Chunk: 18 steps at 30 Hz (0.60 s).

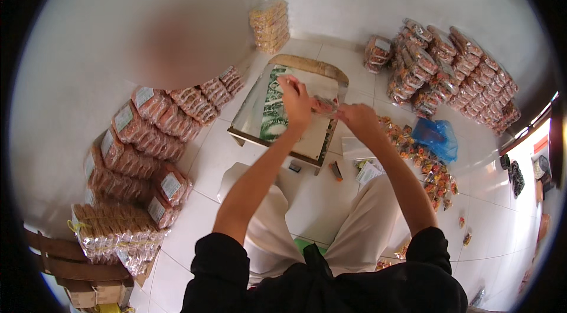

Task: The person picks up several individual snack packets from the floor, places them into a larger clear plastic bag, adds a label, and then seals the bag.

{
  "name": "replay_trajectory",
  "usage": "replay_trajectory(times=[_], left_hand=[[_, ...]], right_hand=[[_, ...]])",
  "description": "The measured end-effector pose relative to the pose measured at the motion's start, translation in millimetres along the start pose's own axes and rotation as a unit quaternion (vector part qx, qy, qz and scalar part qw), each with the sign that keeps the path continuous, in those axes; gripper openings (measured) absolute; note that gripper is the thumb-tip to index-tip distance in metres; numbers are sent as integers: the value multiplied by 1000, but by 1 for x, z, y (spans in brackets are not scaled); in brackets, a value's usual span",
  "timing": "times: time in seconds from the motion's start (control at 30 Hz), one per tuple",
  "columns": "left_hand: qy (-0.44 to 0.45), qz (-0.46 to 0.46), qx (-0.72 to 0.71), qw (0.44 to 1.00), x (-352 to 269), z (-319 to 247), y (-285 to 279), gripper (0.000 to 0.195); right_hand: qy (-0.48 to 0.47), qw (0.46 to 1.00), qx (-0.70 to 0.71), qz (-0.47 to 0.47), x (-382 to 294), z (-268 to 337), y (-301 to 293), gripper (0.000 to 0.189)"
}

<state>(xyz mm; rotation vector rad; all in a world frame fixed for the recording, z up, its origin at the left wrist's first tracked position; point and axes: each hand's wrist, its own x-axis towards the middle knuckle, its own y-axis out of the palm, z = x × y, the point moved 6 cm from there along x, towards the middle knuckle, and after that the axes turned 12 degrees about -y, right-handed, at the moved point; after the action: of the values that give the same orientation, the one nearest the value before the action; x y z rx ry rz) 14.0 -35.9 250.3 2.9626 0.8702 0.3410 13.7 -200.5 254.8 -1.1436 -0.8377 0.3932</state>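
Observation:
In front of me is a low table [312, 142] with a worn brown back rim and a green-and-white printed sheet on its top. Above the table, my right hand [358, 120] pinches one end of a small clear plastic packet [324, 106] with reddish contents. My left hand [296, 102] is at the packet's other side, its fingers bent and raised over the printed sheet; whether they grip any film is hard to see. By the table's near right leg, a cutter knife [336, 171] with orange on its handle lies on the tiles, and a small dark object [294, 166] sits under the front edge.
Stacked clear packs [150, 131] line the left wall; more stacks [460, 78] stand at the right. Small colourful packets [427, 166] are spread right of my knee, beside a blue plastic bag [436, 138]. Printed labels [368, 173] lie near my right knee. Cardboard boxes [95, 293] sit lower left.

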Motion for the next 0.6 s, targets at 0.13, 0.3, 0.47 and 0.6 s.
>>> replay_trajectory(times=[0.13,0.3,0.47,0.6], left_hand=[[-6,45,24,999,81,-5,-16,14],[-200,162,14,966,96,11,-13,18],[-180,292,-55,938,69,46,-34,35],[-129,288,86,945,48,111,-66,86]], right_hand=[[-74,993,-91,-10,60,-4,-23,11],[-100,986,-133,-15,74,-6,-38,6],[-157,971,-180,27,57,3,-21,8],[-185,965,-185,18,49,18,-22,6]])
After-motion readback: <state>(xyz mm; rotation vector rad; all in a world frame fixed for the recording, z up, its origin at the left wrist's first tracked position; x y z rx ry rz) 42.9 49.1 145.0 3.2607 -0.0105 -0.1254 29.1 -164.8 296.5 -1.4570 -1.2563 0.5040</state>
